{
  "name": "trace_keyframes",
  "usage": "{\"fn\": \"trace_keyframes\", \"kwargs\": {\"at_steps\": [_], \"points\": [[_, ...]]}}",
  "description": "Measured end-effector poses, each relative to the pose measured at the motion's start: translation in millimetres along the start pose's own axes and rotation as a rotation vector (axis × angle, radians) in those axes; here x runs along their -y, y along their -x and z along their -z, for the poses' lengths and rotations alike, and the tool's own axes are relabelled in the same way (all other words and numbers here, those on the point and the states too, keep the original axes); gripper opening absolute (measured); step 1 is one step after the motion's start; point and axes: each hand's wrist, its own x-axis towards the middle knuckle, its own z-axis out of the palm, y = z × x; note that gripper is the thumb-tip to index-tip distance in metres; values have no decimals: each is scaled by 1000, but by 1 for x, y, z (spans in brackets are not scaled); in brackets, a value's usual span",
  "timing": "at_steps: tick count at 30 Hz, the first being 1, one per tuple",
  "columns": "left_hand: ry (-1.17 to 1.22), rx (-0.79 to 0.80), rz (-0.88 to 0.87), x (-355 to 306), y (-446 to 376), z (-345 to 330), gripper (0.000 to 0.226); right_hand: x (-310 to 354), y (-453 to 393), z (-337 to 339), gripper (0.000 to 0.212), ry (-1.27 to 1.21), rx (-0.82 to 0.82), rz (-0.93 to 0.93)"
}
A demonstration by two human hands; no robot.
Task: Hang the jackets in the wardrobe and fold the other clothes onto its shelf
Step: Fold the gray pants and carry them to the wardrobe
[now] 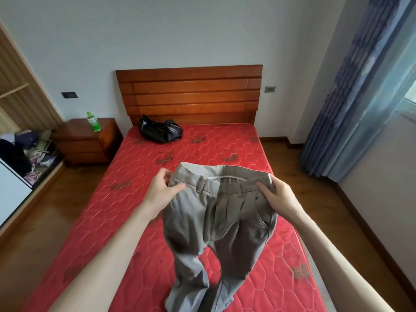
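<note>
Trousers (216, 221) are the thing in play right now, a grey-brown pair held up by the waistband over the bed (139, 221). Waist end is lifted in the air while the legs trail down and the cuffs bunch on the red quilted mattress near the foot of the bed. Front side faces the camera, so you can see the fly, pleats and belt loops.

Both hands are on the waistband, one at each end. Left hand (163, 190) pinches the left corner between thumb and fingers. Right hand (275, 195) grips the right corner, with fingers curled over the top edge and the thumb on the front.

Further up the mattress, right by the wooden headboard (189, 93), sits a crumpled black bag (159, 130), well apart from the trousers. Left of the bed is a wooden nightstand (87, 143) with a green bottle (93, 121) standing upright on it. At the far left edge there's the open wardrobe (15, 91), with a jumble of clothes (33, 149) piled at its bottom. Blue curtains (360, 86) hang along the right side by the window.
</note>
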Motion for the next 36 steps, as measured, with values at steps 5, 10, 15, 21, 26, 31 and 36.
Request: {"fn": "trace_keyframes", "kwargs": {"at_steps": [5,10,15,21,26,31,36], "points": [[-562,111,-375,2,0,16,64,7,-6,25,58,159,121,225],[-766,88,-461,9,-3,36,30,-1,-27,46,19,528,241,385],[-785,94,-432,23,-2,38,23,-13,-34,44,10,640,242,336],[-719,71,-412,26,1,50,23,-17,-30,44,20,501,224,228],[-601,57,-306,22,4,40,17,-1,-30,37,21,323,179,209],[-357,48,-201,8,16,2,10,28,-24,14,19,197,81,133],[-45,-12,-209,-16,32,-40,5,66,-2,-21,21,34,-63,141]]}}
